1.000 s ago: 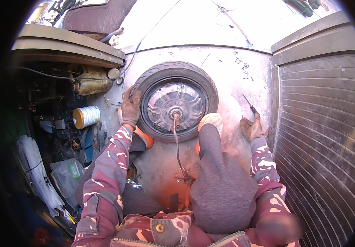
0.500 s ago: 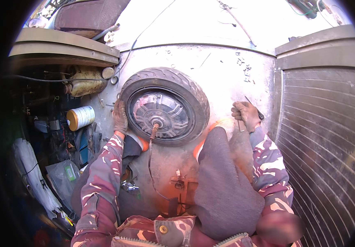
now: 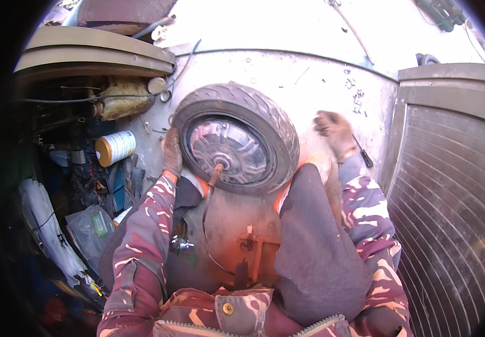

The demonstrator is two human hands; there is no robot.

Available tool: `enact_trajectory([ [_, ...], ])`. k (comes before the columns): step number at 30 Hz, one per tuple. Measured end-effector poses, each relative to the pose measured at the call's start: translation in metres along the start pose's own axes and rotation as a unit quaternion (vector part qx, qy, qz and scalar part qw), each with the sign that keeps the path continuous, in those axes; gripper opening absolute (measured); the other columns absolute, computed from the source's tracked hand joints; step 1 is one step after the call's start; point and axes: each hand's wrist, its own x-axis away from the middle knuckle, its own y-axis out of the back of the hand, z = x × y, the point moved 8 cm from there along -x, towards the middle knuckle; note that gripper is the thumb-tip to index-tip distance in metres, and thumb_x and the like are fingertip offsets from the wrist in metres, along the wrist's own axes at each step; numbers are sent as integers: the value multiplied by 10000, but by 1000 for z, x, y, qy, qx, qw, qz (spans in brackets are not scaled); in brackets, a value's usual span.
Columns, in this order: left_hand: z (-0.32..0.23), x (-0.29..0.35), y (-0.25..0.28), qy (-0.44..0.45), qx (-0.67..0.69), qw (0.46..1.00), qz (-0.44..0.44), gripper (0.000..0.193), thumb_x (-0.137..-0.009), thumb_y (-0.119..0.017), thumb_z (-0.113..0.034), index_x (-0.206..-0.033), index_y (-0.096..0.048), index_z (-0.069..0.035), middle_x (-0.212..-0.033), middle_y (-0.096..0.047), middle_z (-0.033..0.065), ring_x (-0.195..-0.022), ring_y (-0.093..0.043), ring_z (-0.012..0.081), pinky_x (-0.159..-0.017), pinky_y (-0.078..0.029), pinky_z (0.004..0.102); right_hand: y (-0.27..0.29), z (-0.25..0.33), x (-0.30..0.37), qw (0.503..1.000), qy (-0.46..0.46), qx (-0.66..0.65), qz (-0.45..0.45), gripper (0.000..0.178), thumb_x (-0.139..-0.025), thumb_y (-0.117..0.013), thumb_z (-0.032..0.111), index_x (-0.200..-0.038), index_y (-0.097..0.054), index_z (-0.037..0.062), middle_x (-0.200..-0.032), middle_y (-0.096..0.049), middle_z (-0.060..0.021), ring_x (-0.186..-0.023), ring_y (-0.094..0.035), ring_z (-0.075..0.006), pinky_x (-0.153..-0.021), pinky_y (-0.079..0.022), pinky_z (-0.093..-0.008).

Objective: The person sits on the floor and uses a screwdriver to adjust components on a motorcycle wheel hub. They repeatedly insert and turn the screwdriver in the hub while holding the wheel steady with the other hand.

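A scooter wheel (image 3: pixel 232 154) with a black tyre and a dark metal hub stands tilted between my feet. A rusty axle end sticks out of the hub, and a cable (image 3: pixel 206 224) runs from it toward me. My gloved left hand (image 3: pixel 172 151) holds the tyre's left edge, its fingers partly hidden against the rubber. To the right of the wheel, apart from it, my gloved right hand (image 3: pixel 335 133) hovers with curled fingers smeared by motion. What it holds, if anything, does not show. Beside that wrist lies a screwdriver (image 3: pixel 364 153) with a black handle.
An orange-red metal stand (image 3: pixel 256 255) is between my legs. At left are a thread spool (image 3: pixel 116 148), a dirty plastic can (image 3: pixel 124 98) and a bundle of white strips (image 3: pixel 46 227). A ribbed shutter panel (image 3: pixel 450 191) walls the right side. Small black bits (image 3: pixel 354 92) lie on the floor.
My right hand has moved up and away from my knee; the thin bent rod at its fingers no longer shows. The whole view has shifted slightly. My left hand stays on the tyre.
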Motion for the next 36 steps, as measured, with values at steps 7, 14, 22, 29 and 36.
enact_trajectory([
  [7, 67, 1, -19, 72, 7, 997, 17, 663, -1166, -427, -521, -1512, -584, 22, -1511, -602, 213, -1415, -552, 337, -1230, -379, 413, 144, -66, 84, 973, -96, 121, -169, 431, -1031, -749, 327, -1288, -710, -16, -1125, -797, -168, -911, -772, -228, -824, -616, -350],
  [14, 59, 6, -11, 50, 7, 999, -16, 556, -1178, -454, -451, -1498, -598, -20, -1428, -631, 181, -1375, -567, 305, -1195, -411, 418, 96, -129, 129, 859, -113, 488, -104, 370, -957, -746, 395, -1185, -759, 104, -1190, -781, -143, -1140, -732, -335, -1003, -555, -460],
  [22, -85, 4, 9, -33, -50, 997, -51, 614, -1117, -533, -541, -1284, -695, 26, -1050, -755, 232, -968, -722, 361, -892, -550, 409, 90, -134, 114, 827, -175, 532, -40, 316, -970, -706, 402, -1112, -769, 126, -1168, -784, -145, -1124, -746, -344, -984, -564, -463],
  [29, -99, 6, 9, 50, 12, 999, 6, 639, -1115, -559, -558, -1384, -619, 19, -1216, -721, 209, -1139, -694, 318, -1019, -519, 389, 86, -129, 128, 846, -140, 507, -84, 355, -945, -739, 411, -1128, -773, 108, -1154, -792, -130, -1095, -755, -340, -966, -573, -458],
  [36, -97, 32, 2, 111, 33, 993, 7, 699, -1137, -453, -612, -1389, -620, 19, -1271, -696, 235, -1215, -660, 360, -1070, -483, 410, 94, -142, 155, 825, -102, 543, -118, 351, -954, -768, 415, -1145, -771, 120, -1174, -779, -108, -1113, -744, -328, -962, -574, -456],
])
